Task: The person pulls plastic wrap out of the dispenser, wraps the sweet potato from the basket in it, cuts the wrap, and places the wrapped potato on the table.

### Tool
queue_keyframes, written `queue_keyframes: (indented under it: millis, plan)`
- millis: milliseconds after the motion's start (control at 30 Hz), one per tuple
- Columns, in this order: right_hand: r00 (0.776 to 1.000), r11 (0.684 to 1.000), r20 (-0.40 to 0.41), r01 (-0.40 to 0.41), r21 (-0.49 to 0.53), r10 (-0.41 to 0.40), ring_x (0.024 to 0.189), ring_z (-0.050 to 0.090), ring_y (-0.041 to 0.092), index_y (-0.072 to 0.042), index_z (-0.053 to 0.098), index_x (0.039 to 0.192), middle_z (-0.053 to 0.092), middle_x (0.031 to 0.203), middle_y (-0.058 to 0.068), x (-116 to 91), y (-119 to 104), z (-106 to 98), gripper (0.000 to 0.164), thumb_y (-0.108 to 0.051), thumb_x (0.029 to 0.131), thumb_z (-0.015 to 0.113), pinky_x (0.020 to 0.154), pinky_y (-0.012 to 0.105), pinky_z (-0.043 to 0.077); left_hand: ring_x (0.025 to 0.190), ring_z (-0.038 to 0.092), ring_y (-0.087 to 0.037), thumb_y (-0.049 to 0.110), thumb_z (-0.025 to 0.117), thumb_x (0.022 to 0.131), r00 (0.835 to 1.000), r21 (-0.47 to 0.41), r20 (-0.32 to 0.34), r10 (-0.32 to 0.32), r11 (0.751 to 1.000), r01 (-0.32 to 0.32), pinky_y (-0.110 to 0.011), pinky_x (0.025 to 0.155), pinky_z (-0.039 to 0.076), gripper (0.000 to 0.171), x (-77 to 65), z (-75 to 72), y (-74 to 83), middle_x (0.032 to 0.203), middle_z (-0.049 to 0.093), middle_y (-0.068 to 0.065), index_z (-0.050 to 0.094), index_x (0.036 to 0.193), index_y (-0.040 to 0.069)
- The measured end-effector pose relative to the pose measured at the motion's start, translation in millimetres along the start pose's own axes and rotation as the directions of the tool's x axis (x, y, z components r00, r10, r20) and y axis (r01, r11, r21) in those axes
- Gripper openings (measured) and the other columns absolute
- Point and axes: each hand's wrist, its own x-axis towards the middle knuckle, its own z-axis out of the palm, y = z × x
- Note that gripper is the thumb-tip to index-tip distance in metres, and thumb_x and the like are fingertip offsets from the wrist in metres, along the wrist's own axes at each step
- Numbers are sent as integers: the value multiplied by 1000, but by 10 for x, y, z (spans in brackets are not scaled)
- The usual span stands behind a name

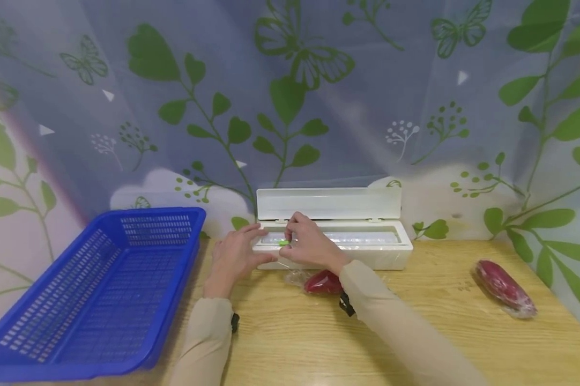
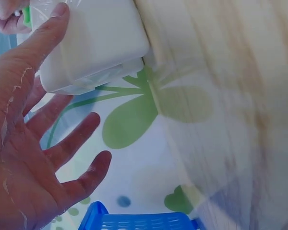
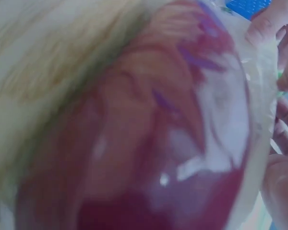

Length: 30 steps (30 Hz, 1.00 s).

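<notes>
A white, long plastic-wrap dispenser [image 1: 377, 260] stands against the curtain with its lid [image 1: 328, 203] raised and a roll of clear film [image 1: 362, 237] inside. My left hand [image 1: 234, 260] is at its left end. In the left wrist view the thumb [image 2: 50, 31] lies straight along the box's front, while the other fingers spread past its end. At the box's front edge, my right hand [image 1: 311, 244] pinches the small green slide cutter [image 1: 283, 243] near the left end. Below the right wrist lies a dark red, oblong item [image 1: 321, 282] in clear film, filling much of the right wrist view.
On the left, a blue plastic basket [image 1: 126, 289] with perforated walls stands on the wooden table [image 1: 290, 338]. Another dark red, oblong item [image 1: 504, 287] wrapped in film lies at the right. A leaf-patterned curtain [image 1: 367, 107] hangs close behind the dispenser.
</notes>
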Motion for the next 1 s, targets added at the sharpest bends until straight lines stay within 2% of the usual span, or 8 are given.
queue_keyframes:
  millis: [167,367,467,600,767,900,1000]
  plan:
    - [1000,998,31,2,-61,0,85,46,15,-15,58,81,48,97,2,-68,75,-135,9,-18,77,65,79,29,43,131,57,-39,61,79,80,1000,-20,3,-16,1000,16,-68,100,46,67,4,-1,40,158,49,6,63,139,33]
    - [999,988,30,34,-150,-30,83,45,17,-14,58,77,47,92,3,-199,184,-333,8,-16,74,66,75,29,43,134,55,-40,61,79,80,1000,-22,-3,-23,999,23,-73,106,39,68,-3,-15,45,159,49,5,63,139,32]
    - [999,983,33,13,-186,-7,82,45,17,-14,59,77,48,91,3,-277,236,-412,7,-16,73,65,75,30,43,136,54,-41,60,78,81,1000,-27,15,-24,999,24,-76,107,36,68,-21,-24,48,160,47,4,61,141,31]
    - [999,974,33,17,-226,-10,81,46,15,-12,63,85,51,93,3,-368,295,-456,11,-18,76,63,76,31,45,138,49,-47,57,75,85,998,-17,54,-24,1000,25,-78,107,34,71,-51,-41,79,163,42,0,56,146,28]
    - [991,946,20,130,-298,-130,85,54,14,-11,70,101,62,98,1,-435,304,-451,21,-11,80,65,76,30,52,141,44,-51,54,71,90,995,38,77,-60,998,57,-79,108,33,72,-69,-27,193,166,36,-4,49,151,23]
    - [960,886,45,273,-374,-277,85,63,15,-13,74,110,69,99,0,-467,264,-434,28,-5,84,68,74,29,57,142,44,-48,52,65,96,989,152,100,-106,984,90,-76,108,35,75,-95,21,346,168,32,-8,39,156,15]
    - [946,860,30,308,-408,-324,87,66,18,-13,76,107,71,100,2,-497,256,-432,27,-4,83,70,75,31,59,139,47,-45,50,60,100,988,233,106,-113,969,86,-73,107,39,75,-111,55,463,168,30,-11,34,158,9]
